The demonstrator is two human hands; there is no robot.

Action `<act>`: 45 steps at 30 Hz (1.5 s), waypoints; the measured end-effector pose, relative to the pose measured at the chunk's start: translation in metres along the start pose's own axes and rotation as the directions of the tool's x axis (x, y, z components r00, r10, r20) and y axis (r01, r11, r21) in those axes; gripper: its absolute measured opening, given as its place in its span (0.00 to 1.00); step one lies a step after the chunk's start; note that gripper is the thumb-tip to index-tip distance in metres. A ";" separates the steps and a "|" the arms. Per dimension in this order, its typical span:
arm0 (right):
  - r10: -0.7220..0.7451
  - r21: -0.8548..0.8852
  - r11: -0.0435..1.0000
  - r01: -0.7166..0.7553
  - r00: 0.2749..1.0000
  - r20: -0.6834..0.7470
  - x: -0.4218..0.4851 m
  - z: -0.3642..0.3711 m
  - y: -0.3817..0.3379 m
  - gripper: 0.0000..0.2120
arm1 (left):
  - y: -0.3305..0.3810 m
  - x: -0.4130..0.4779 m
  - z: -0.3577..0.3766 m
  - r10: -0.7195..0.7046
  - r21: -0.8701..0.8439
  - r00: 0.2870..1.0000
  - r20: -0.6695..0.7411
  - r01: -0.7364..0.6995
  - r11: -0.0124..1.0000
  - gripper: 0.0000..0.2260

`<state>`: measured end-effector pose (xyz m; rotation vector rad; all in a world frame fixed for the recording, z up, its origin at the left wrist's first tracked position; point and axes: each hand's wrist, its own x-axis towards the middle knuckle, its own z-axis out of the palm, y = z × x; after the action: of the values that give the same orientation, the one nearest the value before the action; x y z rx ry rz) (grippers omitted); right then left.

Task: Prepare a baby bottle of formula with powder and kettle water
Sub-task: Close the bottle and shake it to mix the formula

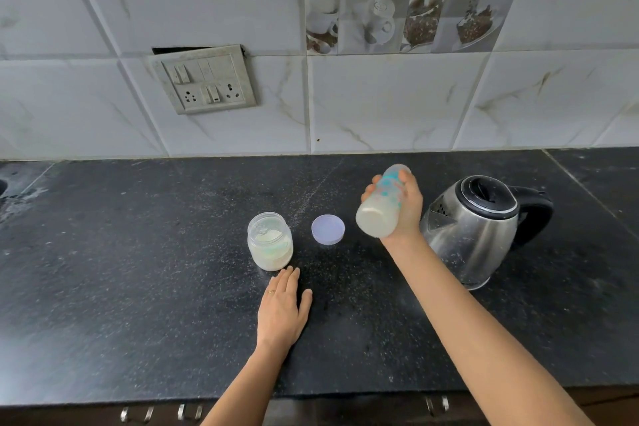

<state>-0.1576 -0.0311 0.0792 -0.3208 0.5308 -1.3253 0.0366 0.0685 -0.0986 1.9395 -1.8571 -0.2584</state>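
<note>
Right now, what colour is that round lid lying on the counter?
The lid is pale lilac, seen best in the head view.

1. Kettle (480, 228): steel body with black lid and handle, standing on the dark speckled counter (138, 287); taken as the landmark.
2. Right hand (403, 207): just left of the kettle, raised above the counter, fingers wrapped around the baby bottle (380, 206).
3. Baby bottle: tilted, its base toward the camera, milky liquid pooled at that end; blurred, so its top end cannot be made out clearly.
4. Lid (327, 229): pale lilac disc lying flat on the counter, left of the kettle, beyond the bottle.
5. Powder jar (270, 241): open, clear, holding white powder; farther left than the lid.
6. Left hand (281, 311): palm flat on the counter, left of and nearer than the kettle, fingertips close to the jar's base.
</note>
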 end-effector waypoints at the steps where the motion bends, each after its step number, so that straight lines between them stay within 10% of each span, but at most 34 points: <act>1: 0.002 0.015 1.000 -0.002 1.000 -0.005 0.000 -0.002 -0.001 0.12 | 0.000 -0.001 0.000 0.001 0.001 1.000 0.002 -0.001 1.000 0.23; 6: 0.144 -0.282 0.955 -0.089 0.973 0.180 -0.017 -0.018 0.023 0.24 | 0.000 0.001 -0.001 0.003 -0.013 1.000 0.003 -0.003 1.000 0.23; 12: 0.026 0.025 0.999 -0.025 0.999 -0.032 0.003 -0.001 0.012 0.14 | -0.001 0.001 -0.001 0.006 -0.017 1.000 0.004 -0.006 1.000 0.23; 17: 0.128 -0.366 0.930 -0.035 0.964 0.232 -0.007 -0.011 0.028 0.26 | -0.002 0.003 -0.001 0.009 -0.020 1.000 0.004 -0.009 1.000 0.23; 23: 0.037 -0.060 0.998 -0.034 0.999 0.036 0.008 0.003 0.013 0.19 | -0.003 0.002 -0.002 0.010 -0.016 1.000 0.013 -0.010 1.000 0.23; 28: 0.164 -0.402 0.913 -0.075 0.968 0.190 -0.011 -0.014 0.030 0.27 | -0.001 0.003 -0.004 0.018 -0.016 1.000 0.014 -0.017 1.000 0.23; 34: -0.001 0.004 1.000 0.001 0.998 -0.062 0.003 0.003 0.016 0.13 | -0.002 0.001 -0.005 0.014 -0.006 1.000 0.018 -0.014 1.000 0.24; 39: 0.047 -0.361 0.933 0.012 0.987 0.152 -0.013 -0.010 0.030 0.18 | -0.001 0.002 -0.005 0.012 -0.013 1.000 0.016 -0.011 1.000 0.24; 45: 0.019 -0.030 0.999 -0.019 1.000 -0.001 -0.003 0.009 0.013 0.16 | 0.000 0.001 -0.006 0.003 -0.015 1.000 0.024 -0.002 1.000 0.23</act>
<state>-0.1421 -0.0258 0.0805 -0.3399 0.5534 -1.2997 0.0391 0.0687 -0.0934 1.9326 -1.8676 -0.2950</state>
